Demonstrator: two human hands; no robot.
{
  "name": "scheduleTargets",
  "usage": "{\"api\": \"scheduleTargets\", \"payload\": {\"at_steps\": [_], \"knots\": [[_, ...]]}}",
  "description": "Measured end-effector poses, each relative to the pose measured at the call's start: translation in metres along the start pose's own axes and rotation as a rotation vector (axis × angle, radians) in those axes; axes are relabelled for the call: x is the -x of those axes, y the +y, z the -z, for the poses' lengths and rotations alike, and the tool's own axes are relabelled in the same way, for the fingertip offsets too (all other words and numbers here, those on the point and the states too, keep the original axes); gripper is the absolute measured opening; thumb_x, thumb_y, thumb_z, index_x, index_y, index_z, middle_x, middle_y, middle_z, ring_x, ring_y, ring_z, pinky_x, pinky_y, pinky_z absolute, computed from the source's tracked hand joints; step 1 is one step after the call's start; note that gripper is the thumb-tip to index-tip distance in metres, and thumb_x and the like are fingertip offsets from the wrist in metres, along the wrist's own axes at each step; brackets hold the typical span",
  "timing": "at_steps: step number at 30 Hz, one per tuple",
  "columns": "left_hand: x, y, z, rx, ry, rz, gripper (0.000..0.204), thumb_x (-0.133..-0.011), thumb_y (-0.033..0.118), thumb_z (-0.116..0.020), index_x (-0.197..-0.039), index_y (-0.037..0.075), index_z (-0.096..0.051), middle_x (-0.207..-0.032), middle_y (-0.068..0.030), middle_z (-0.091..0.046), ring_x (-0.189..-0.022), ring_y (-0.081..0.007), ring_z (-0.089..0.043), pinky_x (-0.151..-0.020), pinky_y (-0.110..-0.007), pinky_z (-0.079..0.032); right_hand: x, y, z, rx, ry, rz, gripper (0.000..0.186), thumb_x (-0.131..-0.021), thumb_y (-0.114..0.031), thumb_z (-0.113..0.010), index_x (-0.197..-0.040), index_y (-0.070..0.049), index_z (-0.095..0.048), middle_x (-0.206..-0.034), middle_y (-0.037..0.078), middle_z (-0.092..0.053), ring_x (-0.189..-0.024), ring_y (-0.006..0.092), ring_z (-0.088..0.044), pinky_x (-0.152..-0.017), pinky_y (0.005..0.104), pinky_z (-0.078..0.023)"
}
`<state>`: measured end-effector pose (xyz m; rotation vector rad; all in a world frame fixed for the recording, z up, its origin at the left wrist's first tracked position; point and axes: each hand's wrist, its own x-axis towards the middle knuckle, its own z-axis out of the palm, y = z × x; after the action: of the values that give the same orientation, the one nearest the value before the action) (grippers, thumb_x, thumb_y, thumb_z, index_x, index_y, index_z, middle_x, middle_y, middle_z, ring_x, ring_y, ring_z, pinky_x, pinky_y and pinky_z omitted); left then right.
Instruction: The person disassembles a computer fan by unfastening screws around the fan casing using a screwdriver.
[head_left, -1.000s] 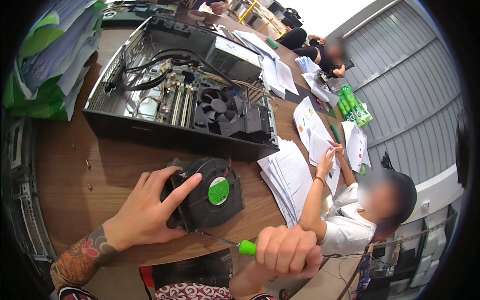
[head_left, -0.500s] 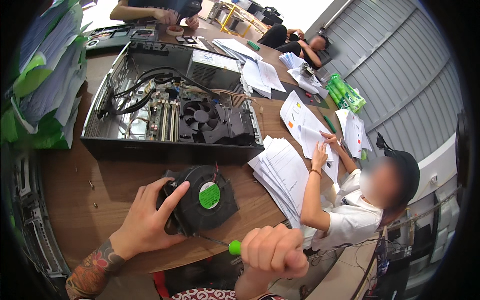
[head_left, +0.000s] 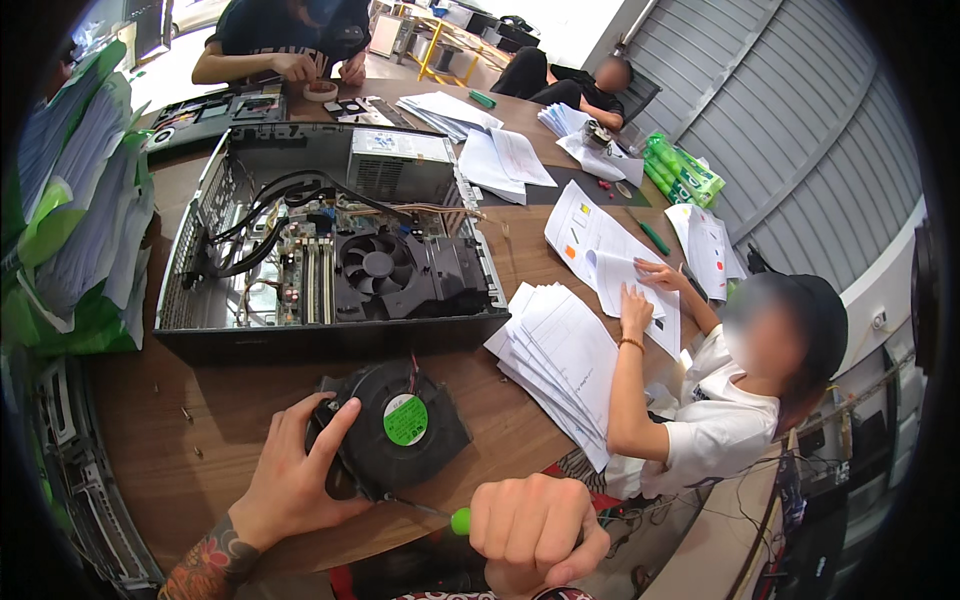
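Note:
A black blower fan point(head_left: 443, 432) with a round green label lies near the table's front edge. My left hand point(head_left: 290, 480) is closed around its left side, thumb on top and fingers at the rim. In my right hand point(head_left: 530, 525) is a screwdriver point(head_left: 460, 521), its green handle mostly hidden by my fist. The thin shaft points left, and its tip meets the lower edge of the blower fan. Just beyond stands an opened computer case point(head_left: 330, 345), with a cooling fan point(head_left: 378, 264), cables and a circuit board inside.
Loose screws point(head_left: 187, 413) lie left of my left hand. Paper sheets point(head_left: 565, 360) are stacked at right, beside a person in a white shirt point(head_left: 735, 400) handling papers. Green-and-white bundles point(head_left: 75, 200) rise at far left. Another person point(head_left: 290, 40) works across the table.
The whole view has tilted, so the table and things sit slightly lower and more to the left. Both hands keep their holds on the blower fan and screwdriver.

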<state>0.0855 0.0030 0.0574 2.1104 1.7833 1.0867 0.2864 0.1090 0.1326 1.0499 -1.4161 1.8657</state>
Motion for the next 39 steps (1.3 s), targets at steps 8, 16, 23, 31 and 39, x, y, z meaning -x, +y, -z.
{"api": "scheduleTargets", "payload": {"at_steps": [8,16,23,31,39], "knots": [[-0.004,0.002,-0.001,0.032,0.007,-0.041,0.109,-0.054,0.026,-0.092,-0.148,0.014,-0.039,-0.133,-0.0217,-0.044,-0.113,-0.0406,-0.050,-0.093,-0.048,-0.045,0.003,0.001,-0.060,0.420,0.802,0.013,0.034,-0.078,-0.002,-0.055,-0.046,-0.004,-0.045,-0.044,0.006,-0.047,-0.032,0.0172,-0.040,-0.038,0.0284,-0.032],[0.001,0.000,0.002,-0.038,0.042,-0.060,0.111,-0.053,0.030,-0.093,-0.148,0.014,-0.039,-0.132,-0.0214,-0.045,-0.112,-0.0394,-0.051,-0.091,-0.049,-0.045,0.021,0.010,-0.054,0.318,0.957,0.068,0.044,-0.094,-0.004,-0.039,-0.050,-0.007,-0.034,-0.046,0.006,-0.040,-0.043,0.0160,-0.037,-0.046,0.0335,-0.028],[0.002,0.006,-0.002,-0.018,0.030,-0.062,0.115,-0.052,0.032,-0.094,-0.150,0.013,-0.036,-0.131,-0.0234,-0.044,-0.112,-0.0407,-0.051,-0.093,-0.049,-0.045,0.024,0.007,-0.056,0.381,0.984,0.007,0.046,-0.094,-0.011,-0.037,-0.049,-0.013,-0.033,-0.044,0.002,-0.040,-0.038,0.0145,-0.033,-0.045,0.0318,-0.027],[0.001,-0.001,-0.010,0.011,0.040,-0.026,0.115,-0.052,0.030,-0.093,-0.150,0.012,-0.035,-0.132,-0.0239,-0.043,-0.115,-0.0428,-0.049,-0.096,-0.050,-0.045,0.023,0.012,-0.051,0.317,0.961,0.015,0.044,-0.095,-0.002,-0.040,-0.051,-0.006,-0.035,-0.049,0.007,-0.043,-0.043,0.0137,-0.031,-0.047,0.0325,-0.027],[-0.010,-0.002,0.001,0.067,0.015,-0.042,0.106,-0.056,0.029,-0.091,-0.148,0.013,-0.041,-0.134,-0.0242,-0.044,-0.115,-0.0417,-0.050,-0.093,-0.050,-0.042,0.018,0.008,-0.036,0.359,0.811,0.075,0.035,-0.085,-0.013,-0.049,-0.051,-0.008,-0.042,-0.045,0.003,-0.045,-0.036,0.0154,-0.038,-0.039,0.0309,-0.030]]}}
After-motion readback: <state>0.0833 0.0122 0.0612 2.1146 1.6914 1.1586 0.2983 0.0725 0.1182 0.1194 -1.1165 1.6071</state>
